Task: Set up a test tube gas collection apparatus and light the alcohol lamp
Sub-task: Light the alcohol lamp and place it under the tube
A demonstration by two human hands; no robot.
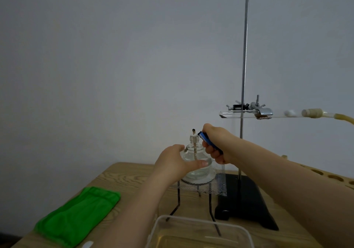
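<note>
Beside the stand (243, 98), left hand (172, 161) cups lamp (195, 157); right hand (218, 144) grips lighter (206, 139).

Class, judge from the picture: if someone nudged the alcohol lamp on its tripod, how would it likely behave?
The alcohol lamp looks like glass, so probably fragile and slippery. It stands raised on mesh over a thin-legged tripod, so a push might slide or topple it. The left hand steadying it suggests the same.
</note>
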